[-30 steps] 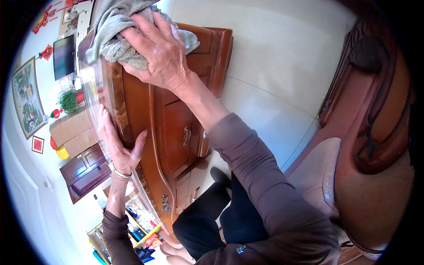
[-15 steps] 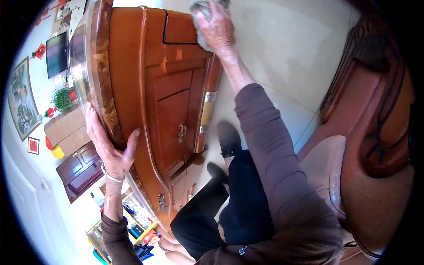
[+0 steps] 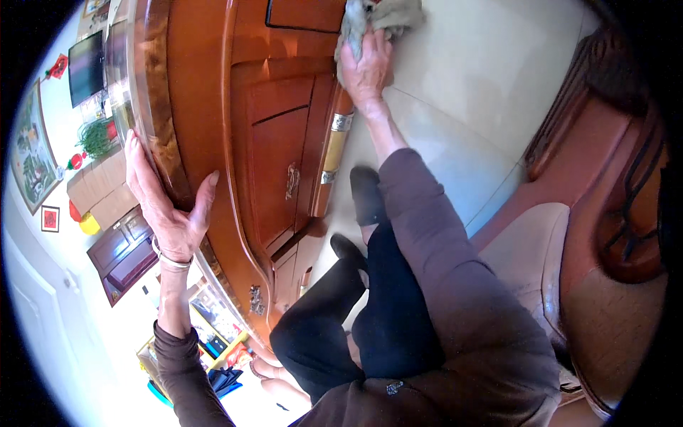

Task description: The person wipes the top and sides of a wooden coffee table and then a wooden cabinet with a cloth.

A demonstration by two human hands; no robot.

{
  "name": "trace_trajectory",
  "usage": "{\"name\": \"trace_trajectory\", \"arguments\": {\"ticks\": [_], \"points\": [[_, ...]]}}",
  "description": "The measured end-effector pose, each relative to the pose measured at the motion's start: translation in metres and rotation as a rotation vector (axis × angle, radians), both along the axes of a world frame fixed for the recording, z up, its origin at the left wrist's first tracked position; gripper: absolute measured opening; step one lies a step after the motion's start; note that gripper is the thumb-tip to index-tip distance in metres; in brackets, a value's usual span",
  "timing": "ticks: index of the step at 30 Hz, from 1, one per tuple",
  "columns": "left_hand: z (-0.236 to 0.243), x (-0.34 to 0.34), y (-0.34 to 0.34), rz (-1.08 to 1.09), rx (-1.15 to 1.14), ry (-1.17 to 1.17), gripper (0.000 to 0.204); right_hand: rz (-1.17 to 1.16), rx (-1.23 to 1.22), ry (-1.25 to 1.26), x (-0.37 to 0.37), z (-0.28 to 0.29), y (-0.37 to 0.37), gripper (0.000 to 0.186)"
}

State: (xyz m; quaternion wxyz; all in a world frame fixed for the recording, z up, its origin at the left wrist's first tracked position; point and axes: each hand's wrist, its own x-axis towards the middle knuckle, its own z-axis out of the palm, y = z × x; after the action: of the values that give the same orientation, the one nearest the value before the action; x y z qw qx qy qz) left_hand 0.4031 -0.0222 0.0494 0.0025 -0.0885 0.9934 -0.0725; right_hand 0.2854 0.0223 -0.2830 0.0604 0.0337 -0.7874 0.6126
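Note:
My right hand (image 3: 366, 67) presses a grey-green cloth (image 3: 370, 16) against the lower front of a reddish wooden cabinet (image 3: 277, 164), near its base by the floor. My left hand (image 3: 167, 206) lies flat with fingers spread on the cabinet's glass-covered top edge (image 3: 142, 92), thumb hooked over the front. The cabinet has a panelled door with a metal handle (image 3: 290, 181) between my two hands. My legs in dark trousers and dark shoes (image 3: 366, 192) stand beside the cabinet.
A pale tiled floor (image 3: 462, 92) stretches right of the cabinet. A carved wooden chair with a cushion (image 3: 597, 235) stands at the right. A television (image 3: 87, 64), a plant and framed pictures sit at the far left. Coloured items lie at the lower left.
My right hand has carried the cloth from the cabinet's top down along its front toward the base. The view has tilted down with it. My left hand has stayed on the top edge.

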Motion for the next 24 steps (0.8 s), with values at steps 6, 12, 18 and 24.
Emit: {"name": "trace_trajectory", "arguments": {"ticks": [6, 12, 18, 24], "points": [[0.005, 0.003, 0.002, 0.012, -0.037, -0.013, 0.089, 0.153, 0.07, -0.115, 0.073, 0.024, 0.011, 0.062], [0.001, 0.001, -0.001, -0.018, -0.002, 0.025, 0.089, 0.251, 0.259, -0.128, 0.095, 0.038, 0.022, 0.06], [0.006, 0.002, 0.003, -0.011, -0.03, 0.027, 0.089, 0.402, 0.198, -0.12, 0.134, 0.043, 0.039, 0.051], [0.001, -0.003, 0.002, -0.02, -0.017, 0.029, 0.089, 0.493, 0.134, 0.039, 0.133, 0.03, 0.057, 0.037]]}}
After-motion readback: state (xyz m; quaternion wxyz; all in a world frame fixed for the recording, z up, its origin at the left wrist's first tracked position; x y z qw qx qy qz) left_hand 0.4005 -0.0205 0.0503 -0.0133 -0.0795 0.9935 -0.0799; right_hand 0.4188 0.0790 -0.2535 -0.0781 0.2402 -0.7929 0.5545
